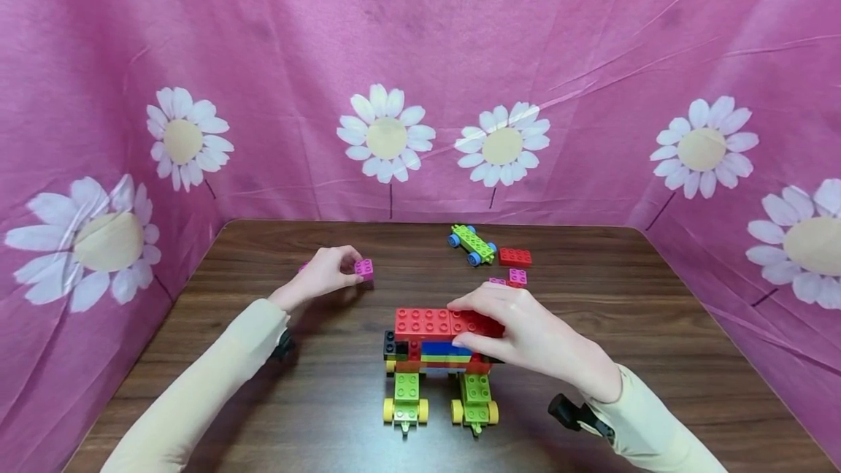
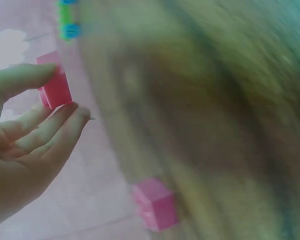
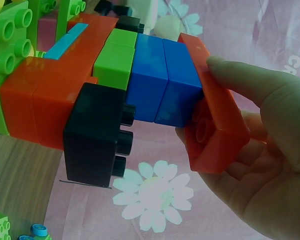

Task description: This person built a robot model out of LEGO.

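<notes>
Cream sleeves (image 1: 210,378) are stretched in from the lower edge, with a black wrist device (image 1: 578,414) strapped at the right cuff; between them a block model (image 1: 434,358) is stood on the table (image 1: 328,400), borne by green bases (image 1: 407,387) with yellow wheels. One end of the model's top is gripped by the right hand (image 1: 525,331), its thumb pressed to one side of a long red brick (image 3: 217,107) and its fingers curled round the other; part of that brick is covered by the hand. A small magenta brick (image 1: 363,268) is pinched between thumb and fingertips by the left hand (image 1: 325,271), to the left of the model and farther back; a second magenta brick (image 2: 156,204) is mostly hidden behind that hand in the head view. Beyond the right hand are seen a green car (image 1: 473,243) with blue wheels, a loose red brick (image 1: 515,257) just beside it and a pink brick (image 1: 517,277) nearer; another pink piece (image 1: 497,281) is partly blocked by the fingers. Smooth, boxy plastic is shown throughout; studs are borne by a black brick (image 3: 92,132) beside stacked blue bricks (image 3: 150,80); dark wood grain is shown by the table, and creased pink cloth (image 1: 282,35) is printed with white daisies.
</notes>
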### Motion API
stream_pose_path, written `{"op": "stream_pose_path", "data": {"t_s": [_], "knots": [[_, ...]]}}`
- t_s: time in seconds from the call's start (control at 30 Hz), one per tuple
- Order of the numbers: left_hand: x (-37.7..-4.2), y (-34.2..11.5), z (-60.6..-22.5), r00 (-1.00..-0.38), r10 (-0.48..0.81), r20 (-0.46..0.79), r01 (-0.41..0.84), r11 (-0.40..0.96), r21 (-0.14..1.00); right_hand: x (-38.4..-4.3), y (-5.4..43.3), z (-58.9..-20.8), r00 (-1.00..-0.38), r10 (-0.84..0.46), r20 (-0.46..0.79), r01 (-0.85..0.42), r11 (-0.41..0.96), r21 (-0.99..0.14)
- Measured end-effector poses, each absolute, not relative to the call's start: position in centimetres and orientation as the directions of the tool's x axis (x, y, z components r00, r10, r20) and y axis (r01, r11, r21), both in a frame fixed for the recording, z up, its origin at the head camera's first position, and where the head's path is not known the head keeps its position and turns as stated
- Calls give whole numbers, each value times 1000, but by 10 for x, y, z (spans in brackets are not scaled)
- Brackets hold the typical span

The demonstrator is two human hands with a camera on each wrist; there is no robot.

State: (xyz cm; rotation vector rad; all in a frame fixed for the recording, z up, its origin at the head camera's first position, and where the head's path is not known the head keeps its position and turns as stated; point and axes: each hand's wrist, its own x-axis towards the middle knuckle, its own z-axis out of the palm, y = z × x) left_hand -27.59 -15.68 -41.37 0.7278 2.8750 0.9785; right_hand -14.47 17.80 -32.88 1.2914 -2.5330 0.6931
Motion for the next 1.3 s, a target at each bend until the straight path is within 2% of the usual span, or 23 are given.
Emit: {"op": "stream_pose_path", "data": {"t_s": [0.13,0.4,0.67,0.97,1.3], "knots": [[-262,-158,-393,-889,435,140,411,626,663,-145,178,-329,-584,-706,400,-812,498,-305],[-232,-150,-355,-846,473,247,509,577,638,-145,179,-329,-587,-706,397,-809,500,-309],[-194,-137,-330,-772,547,325,611,495,618,-145,178,-330,-580,-707,405,-815,500,-293],[-165,-131,-315,-743,585,325,631,452,630,-144,178,-328,-598,-703,384,-801,519,-297],[-152,-128,-320,-696,637,333,674,419,608,-143,178,-328,-614,-704,357,-789,540,-292]]}}
